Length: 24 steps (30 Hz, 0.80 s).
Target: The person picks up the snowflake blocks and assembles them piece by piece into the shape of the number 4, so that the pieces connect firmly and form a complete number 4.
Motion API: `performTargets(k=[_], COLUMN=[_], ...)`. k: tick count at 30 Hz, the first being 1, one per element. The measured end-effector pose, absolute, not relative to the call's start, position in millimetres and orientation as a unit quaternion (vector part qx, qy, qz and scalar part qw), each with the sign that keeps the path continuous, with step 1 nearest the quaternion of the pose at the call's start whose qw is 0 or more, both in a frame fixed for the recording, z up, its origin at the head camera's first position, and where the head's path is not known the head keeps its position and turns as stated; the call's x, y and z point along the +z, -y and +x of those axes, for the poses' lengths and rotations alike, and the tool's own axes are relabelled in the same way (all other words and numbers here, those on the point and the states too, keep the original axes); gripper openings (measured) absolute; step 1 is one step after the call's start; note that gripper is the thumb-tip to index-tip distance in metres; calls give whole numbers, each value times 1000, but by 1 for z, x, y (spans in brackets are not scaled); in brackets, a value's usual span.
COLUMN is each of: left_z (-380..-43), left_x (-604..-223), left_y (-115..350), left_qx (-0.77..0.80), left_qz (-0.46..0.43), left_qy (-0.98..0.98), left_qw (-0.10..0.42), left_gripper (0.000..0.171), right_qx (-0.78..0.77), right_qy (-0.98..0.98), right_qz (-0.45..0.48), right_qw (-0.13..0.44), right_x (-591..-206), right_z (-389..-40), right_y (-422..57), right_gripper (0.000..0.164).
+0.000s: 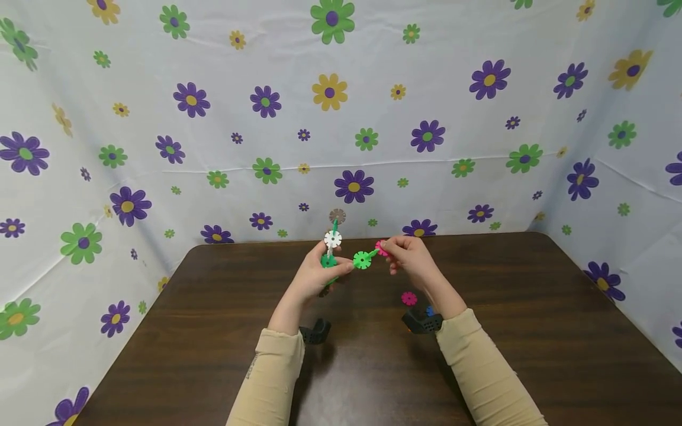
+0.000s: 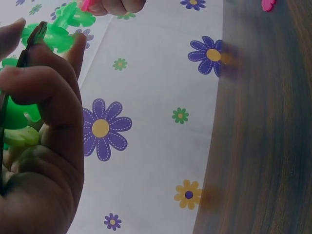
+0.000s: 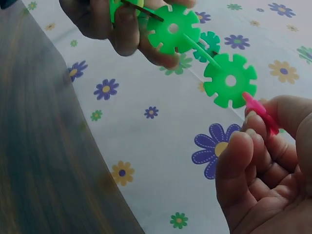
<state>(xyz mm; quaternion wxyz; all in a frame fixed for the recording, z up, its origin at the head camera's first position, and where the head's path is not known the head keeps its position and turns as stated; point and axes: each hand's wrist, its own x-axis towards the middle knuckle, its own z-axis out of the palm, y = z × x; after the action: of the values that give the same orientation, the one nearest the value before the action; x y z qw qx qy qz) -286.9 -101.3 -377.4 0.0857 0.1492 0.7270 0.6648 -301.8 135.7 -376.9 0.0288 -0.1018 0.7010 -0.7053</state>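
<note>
My left hand grips a chain of notched plastic discs above the table. A brown disc, a white disc and a teal disc rise along it in the head view. From the left fingertips, linked bright green discs reach rightward. My right hand pinches a pink disc between thumb and fingers. In the right wrist view the pink disc meets the edge of the end green disc; how deep their notches sit I cannot tell. Fingers partly hide the chain's lower part.
A loose pink disc lies on the dark wooden table, and a blue disc lies partly hidden by the right wrist. Black wrist mounts hang under both forearms. A flowered cloth stands behind and at both sides.
</note>
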Motion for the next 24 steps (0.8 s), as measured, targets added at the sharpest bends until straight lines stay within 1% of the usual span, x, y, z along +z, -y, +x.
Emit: performTargets(k=[10,17,20,24], left_z=[-284,-285,-286,-286], left_x=[-374,-373,-374,-376], left_y=[100,102,103,103], left_qx=[660,663,665,666], left_qz=[158,160,161,167], left_qy=[-730,-725,-722,-718], left_qw=[80,94,103,115], left_gripper=[47,49,49,48], right_qx=[-728,-718,-709,-695], right_qy=[-678,-686,-693,-701], right_qz=[-96,-109,-122,-140], right_qw=[30,31,46,81], right_x=[-378,-374,-372,-373], right_z=[-300,-298,-298,-299], right_y=[-131,-133,-136,-143], right_gripper=[18,19,19,20])
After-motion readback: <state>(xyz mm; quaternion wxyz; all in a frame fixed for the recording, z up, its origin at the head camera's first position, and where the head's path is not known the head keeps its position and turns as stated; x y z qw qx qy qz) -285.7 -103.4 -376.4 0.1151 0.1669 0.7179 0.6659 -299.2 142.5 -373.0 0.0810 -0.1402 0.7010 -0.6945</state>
